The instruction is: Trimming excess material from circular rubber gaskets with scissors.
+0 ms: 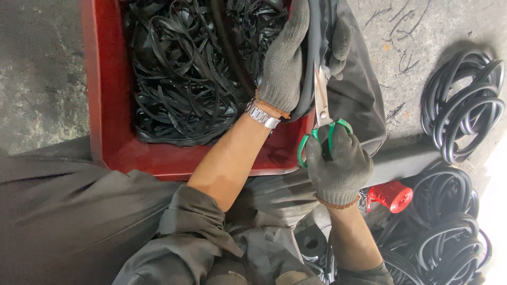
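A black rubber band stands pinched in my gloved left hand over the far right corner of a red tray, my fingers clenched around it. My gloved right hand, nearer, grips green-handled scissors, blades against the band. The tray holds a tangle of black strips. Coiled black rings lie on the concrete floor at right, beside a red spool.

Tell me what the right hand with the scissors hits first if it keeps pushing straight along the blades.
Probably the black rubber piece gripped by the left hand: the scissors in the right hand point up at it. Just beyond are the left hand's gloved fingers; depth is unclear.
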